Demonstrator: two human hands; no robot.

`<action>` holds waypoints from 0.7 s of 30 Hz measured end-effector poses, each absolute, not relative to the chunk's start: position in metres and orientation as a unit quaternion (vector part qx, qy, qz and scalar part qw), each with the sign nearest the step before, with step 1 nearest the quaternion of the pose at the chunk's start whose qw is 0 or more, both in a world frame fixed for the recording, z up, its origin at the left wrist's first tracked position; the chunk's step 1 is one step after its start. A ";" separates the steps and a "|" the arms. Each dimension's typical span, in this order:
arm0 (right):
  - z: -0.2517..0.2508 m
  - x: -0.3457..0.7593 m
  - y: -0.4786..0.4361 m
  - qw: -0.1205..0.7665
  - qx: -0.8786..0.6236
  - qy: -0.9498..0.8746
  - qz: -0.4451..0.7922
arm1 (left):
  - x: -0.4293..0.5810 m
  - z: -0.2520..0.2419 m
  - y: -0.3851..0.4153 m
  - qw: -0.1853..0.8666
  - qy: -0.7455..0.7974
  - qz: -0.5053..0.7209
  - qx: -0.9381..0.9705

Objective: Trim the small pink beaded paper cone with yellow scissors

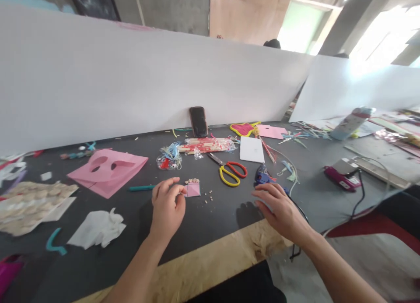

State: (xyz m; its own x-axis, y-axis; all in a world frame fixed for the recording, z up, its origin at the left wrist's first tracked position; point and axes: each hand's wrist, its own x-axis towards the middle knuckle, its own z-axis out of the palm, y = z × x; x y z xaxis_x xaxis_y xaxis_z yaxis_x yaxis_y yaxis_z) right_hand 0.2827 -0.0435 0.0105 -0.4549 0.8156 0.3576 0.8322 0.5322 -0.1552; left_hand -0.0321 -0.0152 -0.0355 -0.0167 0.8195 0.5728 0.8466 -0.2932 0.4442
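Bending the left hand (168, 206) close by the small pink square (193, 190) on the dark table (210, 222); can't tell if pinching it. Holding the right hand (278, 208) loose and spread, near the blue glue gun (262, 175).

Window (387, 31) at upper right is totally blown out, glare washing over the white partition (348, 79) below it. Soft shadow on the dark tabletop (216, 226) beside the right hand (278, 204); frame edges look stretched, kinda smeary.

Pink paper pc. (193, 189); blue glue gun (262, 176); red/yel. scissor handles (224, 167); dk. grey tabletop (210, 222).
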 end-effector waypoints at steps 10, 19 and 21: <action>-0.008 0.339 -0.022 0.246 -0.608 -0.753 -0.050 | -0.032 -0.042 -0.014 -0.007 -0.587 -0.390 -0.710; -0.012 0.339 -0.006 0.361 -0.646 -0.668 0.076 | -0.034 -0.046 -0.014 -0.024 -0.581 -0.394 -0.711; -0.006 0.344 -0.009 0.425 -0.648 -0.625 0.099 | -0.035 -0.046 -0.014 -0.025 -0.582 -0.392 -0.712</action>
State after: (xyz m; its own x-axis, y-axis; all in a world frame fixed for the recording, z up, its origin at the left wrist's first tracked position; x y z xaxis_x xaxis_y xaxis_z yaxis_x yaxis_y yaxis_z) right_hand 0.3439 -0.0086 -0.0061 0.1990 0.8934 0.4027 0.7255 0.1419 -0.6734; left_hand -0.0345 -0.0137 -0.0460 0.0138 0.8481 0.5296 0.8092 -0.3206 0.4924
